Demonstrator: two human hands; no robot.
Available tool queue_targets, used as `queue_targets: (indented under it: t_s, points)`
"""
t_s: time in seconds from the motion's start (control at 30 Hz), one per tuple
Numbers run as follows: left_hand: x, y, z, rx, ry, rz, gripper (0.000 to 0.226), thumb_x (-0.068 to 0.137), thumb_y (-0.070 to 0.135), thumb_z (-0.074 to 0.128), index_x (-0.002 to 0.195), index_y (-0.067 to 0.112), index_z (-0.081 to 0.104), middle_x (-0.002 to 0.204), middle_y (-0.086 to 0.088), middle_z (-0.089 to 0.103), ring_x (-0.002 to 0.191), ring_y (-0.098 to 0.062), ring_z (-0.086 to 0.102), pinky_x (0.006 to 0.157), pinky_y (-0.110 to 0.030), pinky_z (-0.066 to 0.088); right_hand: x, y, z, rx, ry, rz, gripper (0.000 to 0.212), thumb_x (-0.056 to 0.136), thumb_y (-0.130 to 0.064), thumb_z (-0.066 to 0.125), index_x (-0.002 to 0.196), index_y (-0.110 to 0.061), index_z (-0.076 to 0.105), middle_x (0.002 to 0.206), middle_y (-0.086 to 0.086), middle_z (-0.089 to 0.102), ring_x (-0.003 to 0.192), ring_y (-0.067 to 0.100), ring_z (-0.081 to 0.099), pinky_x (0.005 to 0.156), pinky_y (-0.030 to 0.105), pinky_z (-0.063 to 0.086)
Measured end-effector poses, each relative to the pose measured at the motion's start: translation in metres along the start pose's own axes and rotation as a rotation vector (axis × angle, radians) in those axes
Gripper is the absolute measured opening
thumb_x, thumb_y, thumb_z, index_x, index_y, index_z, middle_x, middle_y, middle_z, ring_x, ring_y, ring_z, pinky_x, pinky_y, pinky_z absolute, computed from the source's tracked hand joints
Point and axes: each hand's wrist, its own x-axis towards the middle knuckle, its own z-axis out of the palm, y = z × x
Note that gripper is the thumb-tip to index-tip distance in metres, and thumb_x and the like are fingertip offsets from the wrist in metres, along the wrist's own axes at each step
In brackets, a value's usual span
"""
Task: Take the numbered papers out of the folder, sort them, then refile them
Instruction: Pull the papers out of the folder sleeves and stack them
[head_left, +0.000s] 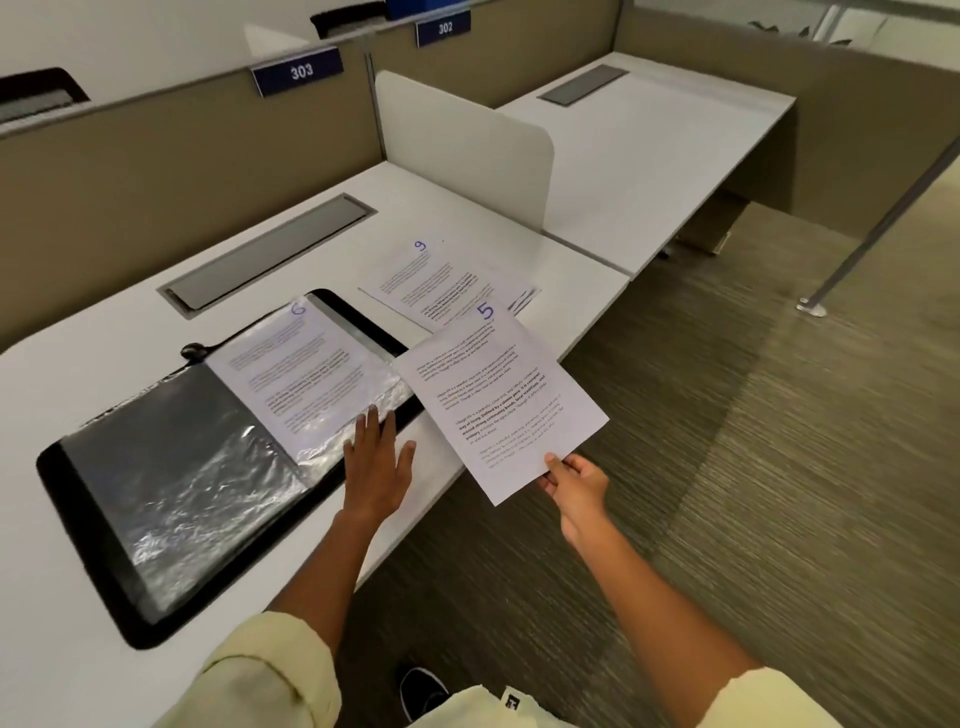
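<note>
Folder: black, lying open on the white desk, to the left of both hands. Its left page is an empty clear sleeve, crinkled and glaring under the light. The right sleeve holds a printed sheet marked "6" in blue ink at its top corner.

Left hand: palm down, fingers straight and slightly spread, fingertips pressing on the near right corner of the sleeve with sheet 6. It grips nothing. The heel of the hand sits over the folder's black edge and the desk just beside it.

Right hand: held out past the desk edge, over the carpet. Thumb on top and fingers underneath pinch the near edge of a sheet marked "5". The sheet is in the air, tilted, its far corner overlapping the desk edge and the folder's right side. Printed paragraphs visible, some lines bold; text too small to read.

Beyond the right hand, further along the desk: a sheet marked "9" lies flat, with the edges of more sheets showing beneath it at its right side. How many, cannot tell.

Beyond the left hand: a grey cable-tray lid set into the desk, then a tan partition carrying a blue plate "303". A white divider panel stands between this desk and the next one, which carries plate "302".

Pale yellow sleeves rolled up on both arms.
</note>
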Motion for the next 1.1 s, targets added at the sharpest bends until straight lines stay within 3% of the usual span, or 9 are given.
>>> queue_targets:
  t_s: [0.23, 0.47, 0.57, 0.7, 0.8, 0.9, 1.03, 1.1]
  points:
    - [0.032, -0.035, -0.019, -0.026, -0.012, -0.005, 0.061, 0.104, 0.04, 0.033, 0.156, 0.015, 0.013, 0.164, -0.009, -0.002, 0.151, -0.025, -0.006, 0.121, -0.047, -0.002, 0.015, -0.005, 0.063, 0.011, -0.01, -0.025, 0.011, 0.096, -0.003, 0.06, 0.096, -0.013, 0.063, 0.105, 0.005, 0.07, 0.096, 0.017, 0.07, 0.088, 0.039, 0.058]
    - [0.052, -0.061, -0.028, -0.056, -0.001, -0.063, 0.062, 0.103, 0.045, 0.029, 0.156, 0.016, 0.013, 0.164, -0.008, -0.002, 0.151, -0.023, -0.007, 0.12, -0.047, -0.002, 0.047, -0.005, 0.108, 0.011, -0.016, -0.011, 0.016, 0.096, -0.004, 0.061, 0.111, -0.006, 0.062, 0.11, 0.008, 0.068, 0.099, 0.022, 0.069, 0.087, 0.04, 0.059]
    - [0.065, -0.062, -0.03, -0.047, -0.004, -0.099, 0.061, 0.104, 0.042, 0.031, 0.157, 0.016, 0.012, 0.164, -0.007, -0.005, 0.151, -0.023, -0.008, 0.12, -0.046, -0.003, 0.063, -0.015, 0.127, 0.029, -0.031, -0.002, 0.006, 0.095, -0.001, 0.061, 0.1, -0.005, 0.062, 0.107, 0.01, 0.067, 0.093, 0.021, 0.069, 0.084, 0.038, 0.059]
    - [0.084, -0.06, -0.027, -0.032, -0.007, -0.158, 0.064, 0.103, 0.048, 0.028, 0.157, 0.018, 0.008, 0.164, -0.005, -0.007, 0.151, -0.022, -0.01, 0.12, -0.046, -0.005, 0.092, -0.033, 0.148, 0.021, -0.074, 0.009, 0.009, 0.095, 0.0, 0.062, 0.089, -0.007, 0.063, 0.099, 0.01, 0.067, 0.088, 0.022, 0.068, 0.082, 0.037, 0.059]
    - [0.1, -0.054, -0.022, -0.057, 0.033, -0.181, 0.08, 0.092, 0.067, 0.012, 0.157, 0.02, 0.006, 0.163, -0.003, -0.01, 0.151, -0.02, -0.011, 0.119, -0.045, -0.007, 0.119, -0.051, 0.163, -0.034, -0.103, 0.01, 0.01, 0.094, -0.001, 0.064, 0.086, -0.007, 0.063, 0.097, 0.012, 0.067, 0.086, 0.024, 0.067, 0.082, 0.038, 0.059]
    - [0.118, -0.042, -0.018, -0.058, 0.035, -0.227, 0.083, 0.093, 0.071, 0.021, 0.157, 0.019, 0.008, 0.163, -0.002, -0.011, 0.151, -0.021, -0.012, 0.12, -0.047, -0.005, 0.147, -0.068, 0.177, -0.092, -0.1, -0.004, 0.015, 0.093, 0.0, 0.065, 0.08, -0.007, 0.062, 0.09, 0.01, 0.065, 0.082, 0.023, 0.065, 0.083, 0.039, 0.059]
    - [0.134, -0.025, -0.01, -0.022, 0.039, -0.265, 0.119, 0.065, 0.094, 0.0, 0.157, 0.018, 0.007, 0.163, -0.004, -0.012, 0.15, -0.023, -0.013, 0.119, -0.048, -0.003, 0.183, -0.087, 0.193, -0.145, -0.12, -0.014, 0.014, 0.093, 0.0, 0.066, 0.08, -0.004, 0.062, 0.089, 0.012, 0.065, 0.075, 0.021, 0.064, 0.082, 0.041, 0.059]
    - [0.14, -0.018, -0.005, 0.0, 0.043, -0.294, 0.122, 0.062, 0.095, 0.001, 0.157, 0.019, 0.006, 0.163, -0.004, -0.015, 0.15, -0.023, -0.014, 0.119, -0.049, -0.003, 0.199, -0.094, 0.199, -0.169, -0.128, -0.013, 0.011, 0.092, 0.0, 0.066, 0.083, -0.002, 0.062, 0.092, 0.014, 0.064, 0.077, 0.023, 0.064, 0.08, 0.039, 0.06]
